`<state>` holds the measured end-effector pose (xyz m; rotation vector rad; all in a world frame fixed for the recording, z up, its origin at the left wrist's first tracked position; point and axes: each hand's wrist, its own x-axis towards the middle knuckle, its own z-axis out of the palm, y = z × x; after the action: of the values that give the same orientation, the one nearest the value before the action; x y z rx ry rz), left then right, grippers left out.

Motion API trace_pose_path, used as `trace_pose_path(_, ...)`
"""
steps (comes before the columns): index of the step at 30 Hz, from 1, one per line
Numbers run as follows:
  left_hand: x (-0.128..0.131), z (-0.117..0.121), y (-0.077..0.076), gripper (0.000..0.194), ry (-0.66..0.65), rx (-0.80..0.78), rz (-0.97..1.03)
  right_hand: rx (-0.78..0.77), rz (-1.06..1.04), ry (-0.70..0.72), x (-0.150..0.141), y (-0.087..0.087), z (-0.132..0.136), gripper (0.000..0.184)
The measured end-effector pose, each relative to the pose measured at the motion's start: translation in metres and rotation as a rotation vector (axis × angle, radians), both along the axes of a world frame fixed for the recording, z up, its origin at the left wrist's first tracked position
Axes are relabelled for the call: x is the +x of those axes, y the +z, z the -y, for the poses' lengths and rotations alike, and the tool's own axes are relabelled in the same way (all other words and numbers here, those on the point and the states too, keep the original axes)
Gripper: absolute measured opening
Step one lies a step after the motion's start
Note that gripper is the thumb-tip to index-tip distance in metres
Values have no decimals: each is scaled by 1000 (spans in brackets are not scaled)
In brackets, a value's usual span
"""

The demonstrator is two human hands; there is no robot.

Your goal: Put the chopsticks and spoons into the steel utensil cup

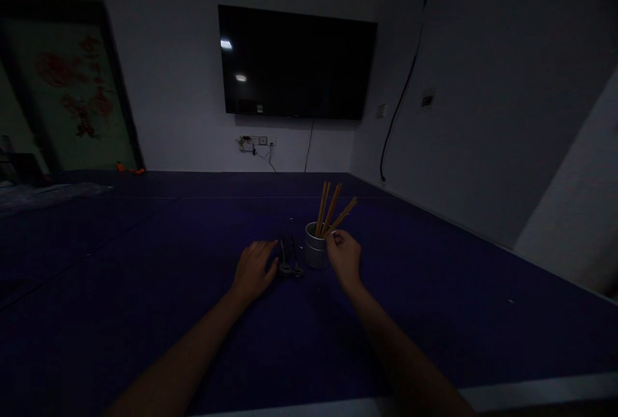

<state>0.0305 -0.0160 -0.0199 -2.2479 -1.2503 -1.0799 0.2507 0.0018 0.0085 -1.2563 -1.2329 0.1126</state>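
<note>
A grey metal cup (pixel 315 257) stands upright on the dark blue surface, with several thin wooden sticks (pixel 330 210) leaning out of its top. At the cup's right rim is my right hand (pixel 344 255), its fingers curled together in a pinch. A small pale bit shows by the fingertips; whether it is the rim or a separate piece, I cannot tell. My left hand (pixel 255 269) lies palm down on the surface, fingers stretched out and holding nothing. Between that hand and the cup lie dark scissors (pixel 286 269), handles towards me, close to the left thumb.
Small white scraps (pixel 510 301) dot the blue surface (pixel 159 262). Crumpled clear plastic (pixel 48 195) lies at the far left, and small orange objects (pixel 130 169) sit near the door. A television (pixel 297 63) hangs on the back wall above sockets (pixel 261 141); a black cable (pixel 400 105) hangs at right.
</note>
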Motion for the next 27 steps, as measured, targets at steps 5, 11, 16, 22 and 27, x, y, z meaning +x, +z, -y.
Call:
trace_pose_path(5,0,0,0,35,15,-12,-6,28,3,33,-2,1,2,24)
trace_pose_path(11,2,1,1,33,24,-16,-20,-2,-41,83,-4,2,3,24)
trace_pose_path(16,1,0,1,27,3,-61,-38,-2,-11,56,-5,4,4,25)
trace_pose_path(22,1,2,2,26,-13,-233,-71,-14,13,39,-5,6,5,32)
trace_pose_path(27,0,0,1,27,-77,-290,-93,-16,42,6,-4,6,5,38)
